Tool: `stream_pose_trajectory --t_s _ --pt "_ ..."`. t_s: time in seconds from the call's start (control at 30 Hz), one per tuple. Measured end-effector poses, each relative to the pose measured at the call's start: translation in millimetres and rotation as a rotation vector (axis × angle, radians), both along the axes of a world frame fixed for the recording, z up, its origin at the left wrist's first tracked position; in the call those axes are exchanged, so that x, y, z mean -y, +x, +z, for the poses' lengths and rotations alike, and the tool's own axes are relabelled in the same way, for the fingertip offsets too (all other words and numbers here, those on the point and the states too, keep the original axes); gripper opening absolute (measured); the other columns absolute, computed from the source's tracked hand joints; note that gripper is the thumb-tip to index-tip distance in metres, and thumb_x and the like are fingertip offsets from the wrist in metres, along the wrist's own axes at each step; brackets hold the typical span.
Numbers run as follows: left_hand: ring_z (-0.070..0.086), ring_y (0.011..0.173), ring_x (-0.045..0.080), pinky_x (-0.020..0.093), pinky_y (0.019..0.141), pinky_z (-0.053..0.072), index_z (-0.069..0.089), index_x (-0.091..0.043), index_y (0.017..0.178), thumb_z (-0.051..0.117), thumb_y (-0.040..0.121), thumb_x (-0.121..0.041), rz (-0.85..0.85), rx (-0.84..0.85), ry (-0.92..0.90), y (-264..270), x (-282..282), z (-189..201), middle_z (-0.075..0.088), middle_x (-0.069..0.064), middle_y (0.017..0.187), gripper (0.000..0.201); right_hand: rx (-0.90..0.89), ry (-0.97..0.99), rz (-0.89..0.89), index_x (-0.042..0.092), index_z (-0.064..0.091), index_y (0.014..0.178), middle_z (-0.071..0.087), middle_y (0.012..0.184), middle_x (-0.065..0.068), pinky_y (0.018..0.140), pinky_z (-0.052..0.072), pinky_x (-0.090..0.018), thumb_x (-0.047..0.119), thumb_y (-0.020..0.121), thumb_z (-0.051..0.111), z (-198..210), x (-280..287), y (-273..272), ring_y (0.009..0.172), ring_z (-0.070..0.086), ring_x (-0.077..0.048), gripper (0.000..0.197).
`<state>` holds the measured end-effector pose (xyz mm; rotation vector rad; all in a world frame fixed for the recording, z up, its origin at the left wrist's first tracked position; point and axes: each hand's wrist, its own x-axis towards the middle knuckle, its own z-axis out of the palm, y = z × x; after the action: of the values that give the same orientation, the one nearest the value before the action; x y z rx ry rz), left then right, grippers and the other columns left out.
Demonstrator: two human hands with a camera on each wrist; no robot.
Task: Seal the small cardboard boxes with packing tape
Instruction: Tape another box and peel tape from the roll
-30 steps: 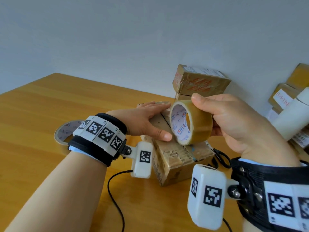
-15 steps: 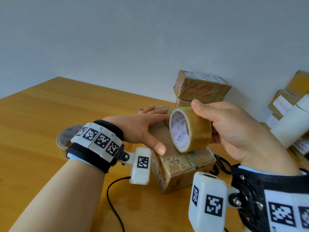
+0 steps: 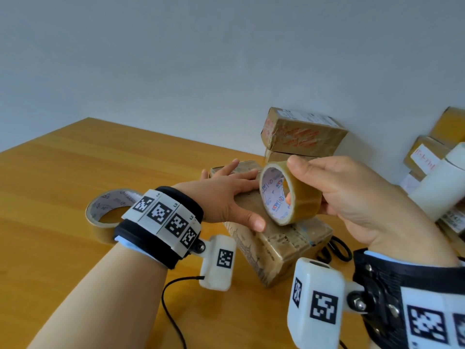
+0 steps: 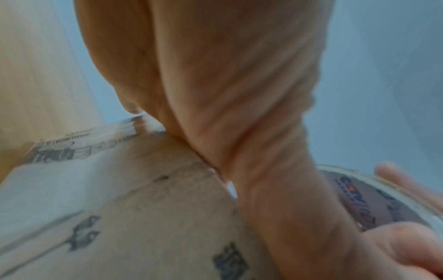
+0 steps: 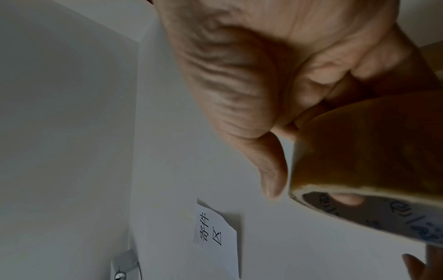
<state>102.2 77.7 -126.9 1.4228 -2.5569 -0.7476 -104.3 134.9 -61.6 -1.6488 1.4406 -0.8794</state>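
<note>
Clearly my right hand pinches the tape roll, thumb on top and a fingertip inside its core, just above the small cardboard box on the tabletop. My left hand lies spread flat on the lid. Both look light; I judge the roll stiff and the lid the best place to brace.

A spare tape roll lies left of the box, stacked boxes behind it, scissors at its right.

A small brown cardboard box, printed and already wrapped in glossy tape, lies flat on the wooden table. A roll of brown packing tape stands on edge above its top, white printed core facing left.
</note>
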Motion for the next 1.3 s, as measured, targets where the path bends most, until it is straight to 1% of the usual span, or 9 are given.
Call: stream_pose_trajectory --t_s 0.07,0.17,0.3,0.4,0.63,0.8,0.97,1.13,1.3 --pt "-0.028 0.146 0.008 0.069 0.111 -0.017 0.01 -0.064 0.147 0.052 0.062 -0.091 0.003 0.017 -0.027 -3 1 -3 -0.004 -0.035 0.159 0.098 0.007 -0.003 0.015 0.007 0.076 0.096 0.077 0.094 -0.013 0.097 0.053 -0.061 0.069 0.069 0.077 1 -1 -2 0.099 0.072 -0.034 0.068" --pt "-0.027 0.147 0.008 0.07 0.11 -0.017 0.008 -0.064 0.146 0.044 0.053 -0.097 0.02 0.041 -0.037 -4 4 -4 -0.005 -0.034 0.159 0.106 0.006 0.001 0.002 0.008 0.077 0.088 0.078 0.088 -0.008 0.095 0.056 -0.056 0.064 0.059 0.072 0 -1 -5 0.092 0.074 -0.028 0.063" --pt "-0.021 0.147 0.002 0.068 0.111 -0.019 0.012 -0.057 0.151 0.049 0.055 -0.093 0.059 0.02 -0.028 -3 2 -2 0.0 -0.033 0.16 0.109 0.034 0.038 0.009 0.004 0.075 0.08 0.074 0.074 -0.009 0.074 0.056 -0.041 0.057 0.061 0.072 5 -4 -8 0.067 0.069 -0.02 0.056" --pt "-0.019 0.147 0.0 0.067 0.111 -0.02 0.014 -0.056 0.151 0.049 0.058 -0.087 0.078 0.006 -0.034 -2 0 1 0.003 -0.033 0.159 0.104 0.047 0.064 -0.001 0.003 0.076 0.08 0.072 0.067 -0.007 0.07 0.05 -0.036 0.056 0.06 0.071 7 -8 -15 0.059 0.067 -0.016 0.056" --pt "-0.016 0.148 -0.001 0.067 0.111 -0.019 0.014 -0.058 0.15 0.05 0.059 -0.086 0.091 -0.018 -0.023 0 0 4 0.005 -0.034 0.159 0.102 -0.017 0.081 -0.029 0.008 0.079 0.078 0.072 0.067 -0.004 0.074 0.052 -0.042 0.061 0.062 0.071 9 -10 -17 0.063 0.067 -0.017 0.056" --pt "-0.024 0.145 0.002 0.066 0.11 -0.024 0.011 -0.048 0.155 0.044 0.064 -0.085 0.112 0.066 -0.038 -4 -3 9 -0.001 -0.034 0.156 0.104 -0.012 0.047 -0.07 0.013 0.08 0.081 0.072 0.068 -0.005 0.089 0.056 -0.052 0.066 0.064 0.067 8 -8 -17 0.069 0.068 -0.021 0.056" --pt "-0.034 0.141 0.002 0.059 0.109 -0.029 0.007 -0.044 0.156 0.054 0.063 -0.085 0.027 0.068 -0.112 -10 -5 17 0.0 -0.026 0.162 0.112 0.006 0.05 -0.076 0.017 0.08 0.081 0.072 0.065 -0.003 0.079 0.056 -0.042 0.065 0.068 0.066 7 -6 -15 0.062 0.068 -0.016 0.052" --pt "-0.022 0.146 -0.001 0.053 0.115 -0.024 -0.001 -0.04 0.157 0.068 0.061 -0.079 -0.061 0.049 -0.121 -20 -3 9 -0.007 -0.02 0.164 0.125 0.016 0.043 -0.064 0.022 0.081 0.08 0.072 0.064 -0.001 0.073 0.054 -0.036 0.066 0.069 0.064 6 -6 -14 0.059 0.068 -0.012 0.048" --pt "-0.014 0.147 -0.004 0.057 0.115 -0.023 0.003 -0.043 0.157 0.064 0.067 -0.078 -0.08 0.095 -0.122 -21 -1 8 -0.003 -0.021 0.164 0.114 0.019 0.029 -0.066 0.008 0.079 0.083 0.075 0.069 -0.009 0.083 0.056 -0.042 0.07 0.069 0.061 2 -2 -15 0.063 0.07 -0.019 0.066"
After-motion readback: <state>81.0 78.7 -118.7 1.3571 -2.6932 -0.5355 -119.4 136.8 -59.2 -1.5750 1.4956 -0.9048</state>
